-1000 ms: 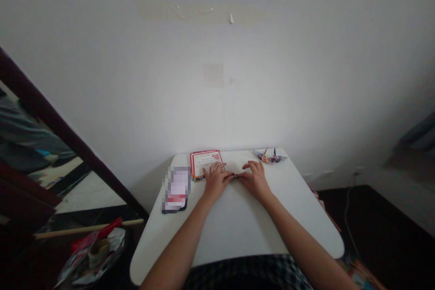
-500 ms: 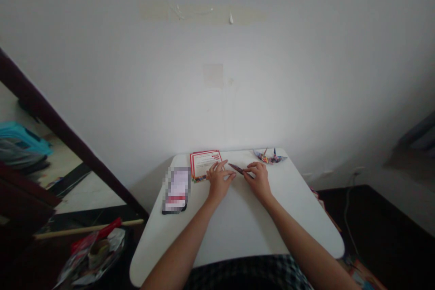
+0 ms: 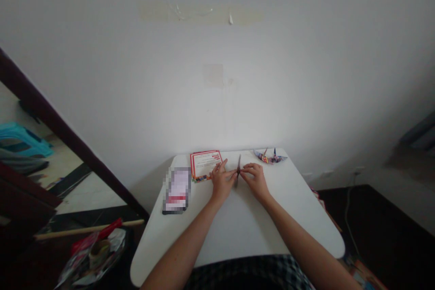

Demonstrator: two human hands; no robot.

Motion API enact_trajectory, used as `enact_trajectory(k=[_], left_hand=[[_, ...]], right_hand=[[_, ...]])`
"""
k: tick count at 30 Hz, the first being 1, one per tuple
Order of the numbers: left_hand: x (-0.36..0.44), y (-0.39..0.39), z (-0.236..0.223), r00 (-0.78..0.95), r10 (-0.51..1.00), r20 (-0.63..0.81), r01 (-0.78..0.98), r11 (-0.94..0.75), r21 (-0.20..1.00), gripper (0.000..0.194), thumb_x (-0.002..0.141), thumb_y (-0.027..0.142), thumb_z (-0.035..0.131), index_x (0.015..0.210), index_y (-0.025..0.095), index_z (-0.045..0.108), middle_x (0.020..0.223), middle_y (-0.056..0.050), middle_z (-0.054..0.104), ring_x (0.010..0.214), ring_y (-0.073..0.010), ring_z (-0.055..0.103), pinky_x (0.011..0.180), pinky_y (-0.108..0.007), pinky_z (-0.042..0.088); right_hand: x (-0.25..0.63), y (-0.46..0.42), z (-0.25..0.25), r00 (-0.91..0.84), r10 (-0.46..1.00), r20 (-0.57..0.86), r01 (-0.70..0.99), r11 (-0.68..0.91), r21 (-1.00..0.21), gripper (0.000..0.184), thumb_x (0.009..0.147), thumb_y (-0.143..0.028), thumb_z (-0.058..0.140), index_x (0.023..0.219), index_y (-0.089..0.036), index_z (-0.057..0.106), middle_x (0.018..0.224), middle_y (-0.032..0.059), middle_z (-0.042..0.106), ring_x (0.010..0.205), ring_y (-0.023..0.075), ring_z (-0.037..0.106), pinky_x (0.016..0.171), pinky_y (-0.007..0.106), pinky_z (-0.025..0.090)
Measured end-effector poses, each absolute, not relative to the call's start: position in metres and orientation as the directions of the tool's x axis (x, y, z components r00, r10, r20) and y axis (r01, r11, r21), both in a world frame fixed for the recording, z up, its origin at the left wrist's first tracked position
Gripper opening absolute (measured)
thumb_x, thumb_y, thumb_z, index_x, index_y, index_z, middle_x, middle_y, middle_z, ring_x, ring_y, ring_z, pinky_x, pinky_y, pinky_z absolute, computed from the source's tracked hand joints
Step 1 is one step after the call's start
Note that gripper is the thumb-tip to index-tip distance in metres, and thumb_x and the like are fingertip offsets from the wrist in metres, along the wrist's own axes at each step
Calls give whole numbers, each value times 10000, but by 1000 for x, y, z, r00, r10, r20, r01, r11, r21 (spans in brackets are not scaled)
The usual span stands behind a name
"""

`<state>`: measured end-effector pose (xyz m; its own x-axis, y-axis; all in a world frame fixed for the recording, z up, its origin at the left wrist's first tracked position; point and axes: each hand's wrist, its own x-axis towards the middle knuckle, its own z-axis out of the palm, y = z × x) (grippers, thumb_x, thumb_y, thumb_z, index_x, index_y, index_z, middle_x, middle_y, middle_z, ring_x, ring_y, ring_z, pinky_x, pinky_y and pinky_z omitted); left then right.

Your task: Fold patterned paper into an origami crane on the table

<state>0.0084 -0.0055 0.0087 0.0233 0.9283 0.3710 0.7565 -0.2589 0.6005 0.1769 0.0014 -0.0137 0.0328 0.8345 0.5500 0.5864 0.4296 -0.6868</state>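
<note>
A narrow piece of folded paper [image 3: 239,162] stands nearly upright between my two hands, thin edge toward me. My left hand [image 3: 222,184] pinches it from the left between thumb and index finger, the other fingers spread over the edge of a stack of printed cards [image 3: 205,163]. From the right, my right hand [image 3: 256,180] pinches the same folded paper with its fingertips. At the table's back right lies a colourful folded paper crane [image 3: 270,157], apart from both hands. The folded paper's lower part is partly hidden by my fingers.
The white table [image 3: 238,231] stands against the wall. A phone with a blurred screen [image 3: 176,190] lies at its left. On the floor at left are a bin with rubbish [image 3: 98,253] and a wooden stick [image 3: 134,222]. A cable [image 3: 347,208] hangs at right.
The folded paper has turned from slanting in my right hand to nearly upright. My left hand has moved right and now pinches it too.
</note>
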Motion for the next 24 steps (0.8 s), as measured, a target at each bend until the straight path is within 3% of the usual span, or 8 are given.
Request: enact_trajectory(k=[12,24], left_hand=[[6,1,0,14,896,443,731,-311,607,187,777,381,734,953,334,779,1392,-19,572,1277,-278,491,1105,-561,363],[7,0,1,1,897,441,718,-308,625,164,735,355,777,897,330,788,1344,-18,611,1269,-271,497,1106,-537,362]], right_hand=[[179,10,-20,61,860,506,491,415,-766,223,822,-451,661,879,-267,772,1024,74,691,1037,230,600,982,422,416],[180,10,-16,52,890,453,431,389,-814,233,767,-468,717,842,-257,778,1024,71,706,1051,234,608,993,413,420]])
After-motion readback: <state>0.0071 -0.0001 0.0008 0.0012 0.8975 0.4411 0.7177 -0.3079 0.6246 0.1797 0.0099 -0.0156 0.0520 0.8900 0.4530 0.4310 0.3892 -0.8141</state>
